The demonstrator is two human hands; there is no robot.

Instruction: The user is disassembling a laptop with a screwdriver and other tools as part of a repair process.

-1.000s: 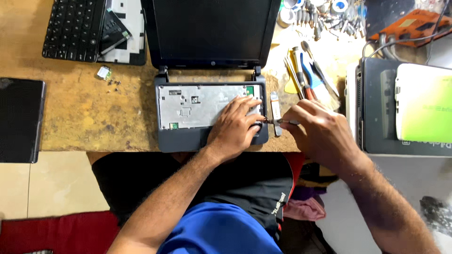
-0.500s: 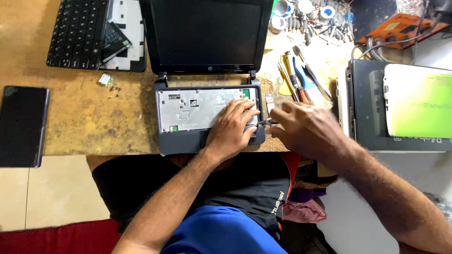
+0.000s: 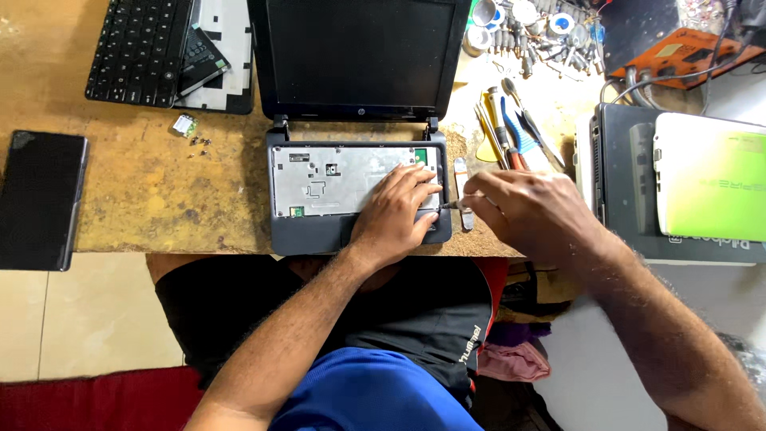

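Both hands edged leftward: left hand (image 3: 396, 209) presses one laptop (image 3: 319, 183), right hand (image 3: 523, 211) grips one screwdriver (image 3: 452, 204).

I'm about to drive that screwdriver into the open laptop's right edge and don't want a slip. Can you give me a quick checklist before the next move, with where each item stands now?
1. Left hand braces the laptop base: ok, it lies flat on the right part.
2. Right hand grips the screwdriver: ok, held in its fingers.
3. Tip seated in a screw: cannot tell, too small and partly hidden by the left hand's fingers.
4. Base fully on the workbench: ok, though its front edge sits near the bench edge.
5. Loose screws kept apart: ok, they lie left of the base.
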